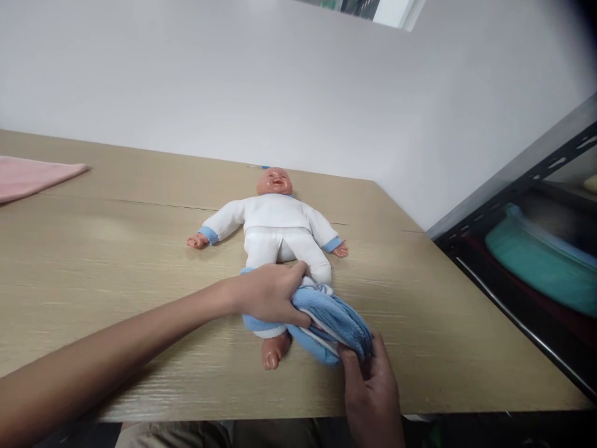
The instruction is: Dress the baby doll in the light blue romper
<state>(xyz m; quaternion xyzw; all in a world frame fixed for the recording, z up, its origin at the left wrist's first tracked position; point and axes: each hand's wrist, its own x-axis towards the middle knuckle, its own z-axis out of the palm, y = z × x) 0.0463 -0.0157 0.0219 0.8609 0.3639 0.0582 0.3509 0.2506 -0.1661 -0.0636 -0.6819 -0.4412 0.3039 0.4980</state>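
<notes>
light wooden table [140, 249] with a thin seam [140, 204] beyond the left hand [268, 291], doll [277, 218] lying face up, mostly past that hand, pink cloth [37, 177] well off to the hand's left, small blue thing [265, 167] far beyond it

Blue garment [352, 317]; white top [276, 213], blue cuffs [209, 235]; pink cloth [35, 177].

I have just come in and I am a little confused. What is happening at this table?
A person has both hands on a bunched blue cloth at the lower part of a doll's left leg. The left hand has its grip near the leg, and the right hand holds the outer end. The doll lies face up on the table. Its left foot is hidden, while its right foot shows below blue and white fabric.
</notes>
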